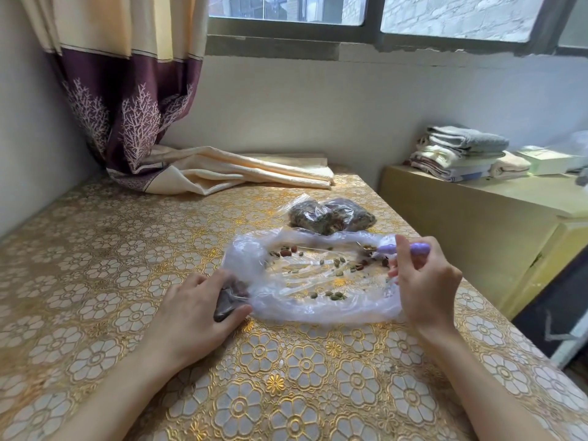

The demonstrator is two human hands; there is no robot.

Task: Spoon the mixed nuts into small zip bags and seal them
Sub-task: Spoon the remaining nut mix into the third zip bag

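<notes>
A purple-handled spoon [401,248] is pinched in the right hand [423,278], its bowl down among the last nuts [337,264] scattered in the big clear bag [313,305]. A small bag [229,299], dark with nuts, is gripped by the left hand [194,310] at the big bag's left edge. Two filled bags [331,216] are parked just behind. The risk is judged to be spillage: loose nuts could be flicked over the floppy plastic onto the table [127,249], or missed at the small bag's narrow mouth.

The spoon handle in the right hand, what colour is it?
Light purple; the spoon handle shows in the head view.
</notes>
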